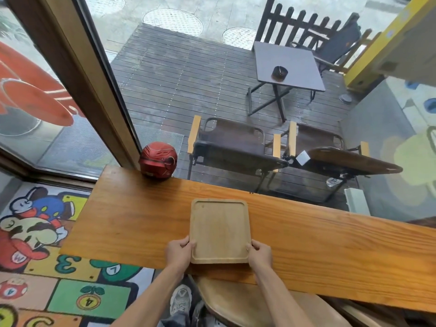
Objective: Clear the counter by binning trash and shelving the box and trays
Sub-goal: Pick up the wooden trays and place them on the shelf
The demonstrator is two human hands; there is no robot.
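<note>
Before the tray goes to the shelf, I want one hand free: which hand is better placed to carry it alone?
Neither clearly: left hand and right hand grip opposite near corners of the wooden tray alike.

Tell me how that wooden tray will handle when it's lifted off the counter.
The wooden tray looks like one solid slab, so probably stiff, not floppy. It seems thin and is empty, so likely light. The left hand and right hand grip opposite edges; its raised rim should resist slipping.

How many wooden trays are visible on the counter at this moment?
1. A single wooden tray lies on the counter near its front edge, held at its near corners by the left hand and the right hand. Another tray stacked underneath would not be distinguishable.
</note>
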